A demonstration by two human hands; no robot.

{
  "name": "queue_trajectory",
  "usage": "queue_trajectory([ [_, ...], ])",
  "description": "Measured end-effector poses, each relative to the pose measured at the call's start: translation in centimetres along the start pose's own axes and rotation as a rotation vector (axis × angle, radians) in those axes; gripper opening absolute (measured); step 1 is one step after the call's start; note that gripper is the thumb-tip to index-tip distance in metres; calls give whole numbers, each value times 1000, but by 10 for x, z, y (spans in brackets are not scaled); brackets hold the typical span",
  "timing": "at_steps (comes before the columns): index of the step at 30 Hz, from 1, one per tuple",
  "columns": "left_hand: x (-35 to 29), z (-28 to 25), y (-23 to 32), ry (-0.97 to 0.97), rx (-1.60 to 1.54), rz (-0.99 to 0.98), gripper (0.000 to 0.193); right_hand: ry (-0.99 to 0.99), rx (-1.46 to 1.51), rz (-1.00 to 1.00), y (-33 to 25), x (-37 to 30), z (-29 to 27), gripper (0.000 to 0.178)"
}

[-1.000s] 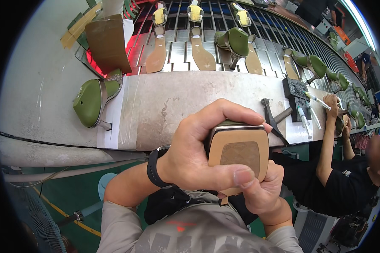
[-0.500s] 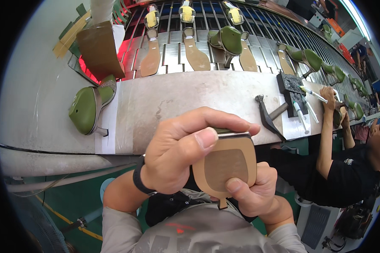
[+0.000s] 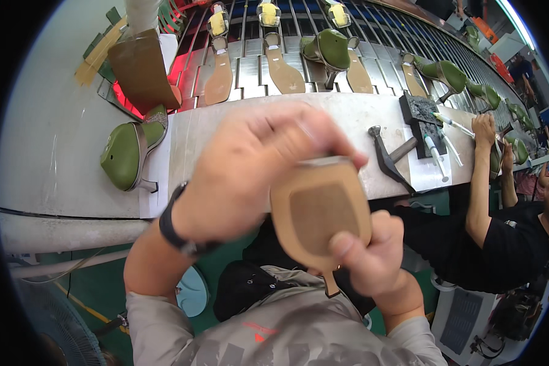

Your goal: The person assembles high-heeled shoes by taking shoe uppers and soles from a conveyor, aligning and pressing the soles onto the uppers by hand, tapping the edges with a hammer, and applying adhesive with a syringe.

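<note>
From here I have the right hand (image 3: 375, 259) clenched on the shoe (image 3: 320, 213), thumb pressed flat against the tan sole near its lower right edge. The left hand (image 3: 244, 177) is blurred: its bent fingers reach over the toe edge, and I cannot tell whether they grip, touch or merely hang over it. I see the shoe in front of the person's chest, just off the near edge of the bench (image 3: 363, 113), sole toward me, toe away from the body, slim heel toward the lap. A black watch (image 3: 174, 222) circles the left wrist.

On the bench to my right I see a hammer (image 3: 384, 161), then a black block (image 3: 422, 113) with syringes (image 3: 436, 154) beside it, partly over white paper (image 3: 422, 178). To my left a green pump (image 3: 121, 161) rests partly on a white sheet (image 3: 152, 204), near a brown board (image 3: 139, 70).

Beyond the bench, the conveyor (image 3: 250, 76) carries tan insoles (image 3: 283, 73) and more green pumps (image 3: 332, 49). Far right, a co-worker (image 3: 506, 250) in black has a hand (image 3: 483, 129) raised near the bench.
</note>
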State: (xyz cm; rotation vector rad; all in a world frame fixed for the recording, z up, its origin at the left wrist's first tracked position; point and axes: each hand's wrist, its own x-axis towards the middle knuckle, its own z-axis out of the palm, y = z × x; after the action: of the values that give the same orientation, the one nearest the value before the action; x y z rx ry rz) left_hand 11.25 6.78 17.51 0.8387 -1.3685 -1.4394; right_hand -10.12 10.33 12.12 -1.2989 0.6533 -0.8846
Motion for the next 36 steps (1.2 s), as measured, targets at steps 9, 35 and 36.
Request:
queue_trajectory([
  [9,24,-22,-47,-39,-13,286,54,-57,375,89,-3,34,-42,40],
  [35,13,-18,-36,46,5,185,52,-4,281,38,9,28,-47,50],
  [36,7,-17,-43,77,-47,240,45,-7,247,-4,13,22,-44,51],
])
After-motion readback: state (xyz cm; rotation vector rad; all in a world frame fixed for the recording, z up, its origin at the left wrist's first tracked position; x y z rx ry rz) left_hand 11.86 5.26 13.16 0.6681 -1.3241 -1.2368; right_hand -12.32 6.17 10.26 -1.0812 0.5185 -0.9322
